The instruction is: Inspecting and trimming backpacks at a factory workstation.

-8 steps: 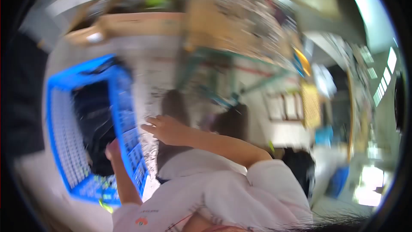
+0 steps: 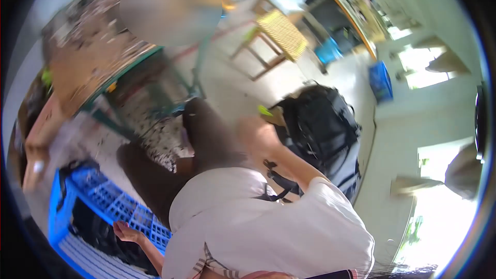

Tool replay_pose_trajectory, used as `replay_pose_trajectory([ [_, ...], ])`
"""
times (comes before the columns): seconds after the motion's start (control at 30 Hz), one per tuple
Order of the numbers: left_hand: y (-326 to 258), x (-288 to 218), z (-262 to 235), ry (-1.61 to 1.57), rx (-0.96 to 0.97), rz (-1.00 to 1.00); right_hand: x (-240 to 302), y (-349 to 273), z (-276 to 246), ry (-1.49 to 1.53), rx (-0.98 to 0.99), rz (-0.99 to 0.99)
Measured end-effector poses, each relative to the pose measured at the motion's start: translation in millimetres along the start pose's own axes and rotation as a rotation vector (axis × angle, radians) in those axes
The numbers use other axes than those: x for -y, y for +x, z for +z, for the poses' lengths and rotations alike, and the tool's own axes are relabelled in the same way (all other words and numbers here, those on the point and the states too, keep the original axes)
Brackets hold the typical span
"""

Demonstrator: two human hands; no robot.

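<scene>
My left hand point(image 2: 125, 231) is over the blue plastic crate point(image 2: 124, 204) at the lower left, its fingers loosely stretched and nothing seen in them. Inside that crate lies dark, shiny black material point(image 2: 92, 227), partly hidden by the wall and my arm. My right hand point(image 2: 258, 135) is in front of my body, just left of a large black bag with straps point(image 2: 320, 124). Motion smears its fingers, so whether it holds anything does not show.
A worktable point(image 2: 98, 57) with a green frame and scattered small pieces stands at the upper left. Beyond are a yellow woven stool point(image 2: 283, 33) and a blue bucket point(image 2: 328, 50). A blue bin point(image 2: 381, 81) sits by the right wall. Dark bits litter the floor point(image 2: 160, 139).
My view has swung right, so the crate now sits lower left and the black bag shows fully. My right hand has gone from beside the crate to near the bag.
</scene>
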State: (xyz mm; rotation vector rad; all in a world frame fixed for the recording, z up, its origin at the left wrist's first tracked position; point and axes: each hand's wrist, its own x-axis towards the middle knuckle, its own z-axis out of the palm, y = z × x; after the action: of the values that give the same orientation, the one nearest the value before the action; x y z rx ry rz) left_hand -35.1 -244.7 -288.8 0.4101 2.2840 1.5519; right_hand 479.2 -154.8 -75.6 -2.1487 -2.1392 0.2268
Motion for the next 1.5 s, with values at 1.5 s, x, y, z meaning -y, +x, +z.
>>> replay_pose_trajectory([
  [1.5,-217.4,-308.3,236.4,0.035,1.785,0.543,13.0,-246.7,-341.0,0.751,-0.576,0.747],
])
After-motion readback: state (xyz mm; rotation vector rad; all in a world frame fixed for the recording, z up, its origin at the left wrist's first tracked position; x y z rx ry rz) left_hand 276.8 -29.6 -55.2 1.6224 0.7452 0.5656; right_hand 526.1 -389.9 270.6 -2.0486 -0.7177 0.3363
